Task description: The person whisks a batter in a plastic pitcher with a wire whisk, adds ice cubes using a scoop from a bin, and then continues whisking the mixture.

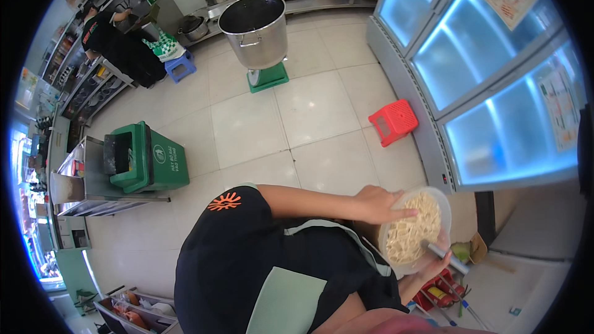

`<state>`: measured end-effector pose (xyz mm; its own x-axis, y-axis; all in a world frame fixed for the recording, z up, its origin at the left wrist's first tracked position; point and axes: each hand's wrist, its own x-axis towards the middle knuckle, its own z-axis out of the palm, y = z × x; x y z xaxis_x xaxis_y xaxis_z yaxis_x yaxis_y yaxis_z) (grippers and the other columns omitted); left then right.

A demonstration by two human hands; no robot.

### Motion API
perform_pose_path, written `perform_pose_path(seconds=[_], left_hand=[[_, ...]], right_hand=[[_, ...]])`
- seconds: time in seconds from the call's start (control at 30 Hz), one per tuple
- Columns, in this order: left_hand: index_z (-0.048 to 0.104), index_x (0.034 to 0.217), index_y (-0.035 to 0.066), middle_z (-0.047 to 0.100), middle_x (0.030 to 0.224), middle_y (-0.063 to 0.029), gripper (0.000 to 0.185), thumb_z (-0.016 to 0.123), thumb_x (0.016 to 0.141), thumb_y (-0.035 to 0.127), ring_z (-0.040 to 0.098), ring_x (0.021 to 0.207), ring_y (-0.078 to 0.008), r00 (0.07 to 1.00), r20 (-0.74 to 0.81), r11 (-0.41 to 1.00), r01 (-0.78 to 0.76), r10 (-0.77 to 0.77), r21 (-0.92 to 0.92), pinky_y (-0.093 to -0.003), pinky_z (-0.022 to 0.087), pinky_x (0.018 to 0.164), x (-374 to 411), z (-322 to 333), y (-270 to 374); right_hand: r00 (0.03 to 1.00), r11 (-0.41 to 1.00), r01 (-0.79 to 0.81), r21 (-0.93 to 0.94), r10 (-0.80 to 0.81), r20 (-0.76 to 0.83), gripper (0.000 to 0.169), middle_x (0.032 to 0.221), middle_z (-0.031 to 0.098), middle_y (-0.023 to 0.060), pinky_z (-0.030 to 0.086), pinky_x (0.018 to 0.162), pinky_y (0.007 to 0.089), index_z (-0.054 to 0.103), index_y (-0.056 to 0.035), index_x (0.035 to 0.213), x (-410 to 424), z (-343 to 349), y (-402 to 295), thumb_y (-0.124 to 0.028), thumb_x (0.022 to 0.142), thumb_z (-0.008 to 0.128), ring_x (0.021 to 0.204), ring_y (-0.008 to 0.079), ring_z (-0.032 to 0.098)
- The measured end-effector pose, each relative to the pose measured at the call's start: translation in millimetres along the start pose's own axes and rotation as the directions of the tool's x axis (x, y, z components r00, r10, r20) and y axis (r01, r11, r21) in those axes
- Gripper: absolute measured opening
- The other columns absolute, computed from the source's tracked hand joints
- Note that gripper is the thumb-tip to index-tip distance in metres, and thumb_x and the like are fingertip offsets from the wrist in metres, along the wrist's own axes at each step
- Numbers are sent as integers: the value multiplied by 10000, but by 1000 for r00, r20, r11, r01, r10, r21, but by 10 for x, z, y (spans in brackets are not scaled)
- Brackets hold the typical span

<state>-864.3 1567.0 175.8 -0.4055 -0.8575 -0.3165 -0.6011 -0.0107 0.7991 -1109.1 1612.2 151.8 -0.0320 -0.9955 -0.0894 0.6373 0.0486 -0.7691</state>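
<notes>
A round translucent plastic tub (446, 208) full of pale, strip-like pieces is held close against my body at the lower right. My left hand (378, 205) lies over the tub's near rim, its index finger reaching over the pale pieces. Under the opposite side of the tub is my right hand (434, 266), partly hidden. A metal cylindrical handle (448, 257) sticks out beside it, one end over the contents; whether the fingers grip it is unclear. Which hand is left and which is right is hard to judge from this angle.
A large steel pot (255, 41) sits on a green scale (271, 78). Glass-door fridges (464, 55) line the right, by a red plastic stool (397, 120). Left are a green bin (167, 162), a blue stool (181, 67) and a person (120, 46) at shelves. Fire extinguishers (438, 294) stand below.
</notes>
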Motion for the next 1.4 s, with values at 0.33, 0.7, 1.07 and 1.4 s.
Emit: perform_pose_path(seconds=[0.33,0.7,1.07,1.4], left_hand=[[385,1305,83,607,629,-120,708,281,853,618,619,635,-251,909,-228,934,317,-348,-163,-350,475,642,1396,-2430,-1037],[537,1111,85,612,634,-91,578,183,918,499,591,494,-179,767,-382,825,324,-515,-462,-292,470,539,3070,-5108,-2134],[610,764,24,562,496,-92,812,27,882,577,566,453,-182,774,-339,773,287,-535,-565,-282,447,502,4872,-7761,-3471],[609,756,-25,569,513,-124,899,4,851,633,575,472,-201,783,-373,744,165,-498,-647,-287,454,501,6727,-10392,-4277]], right_hand=[[953,979,-192,-70,203,224,692,1215,454,190,369,954,387,363,30,1239,3422,1391,1173,-374,721,579,1111,297,466],[887,958,-140,-250,234,398,569,1088,505,112,427,878,336,417,-20,1130,6716,3450,2266,-232,689,706,1027,211,502],[926,973,-216,-80,231,298,541,1036,534,108,462,834,330,449,-23,1095,9449,4855,3499,-340,730,692,957,206,541],[935,976,-205,-77,219,279,595,1038,535,113,455,844,325,447,-15,1092,12311,6608,4000,-386,703,703,963,207,542]])
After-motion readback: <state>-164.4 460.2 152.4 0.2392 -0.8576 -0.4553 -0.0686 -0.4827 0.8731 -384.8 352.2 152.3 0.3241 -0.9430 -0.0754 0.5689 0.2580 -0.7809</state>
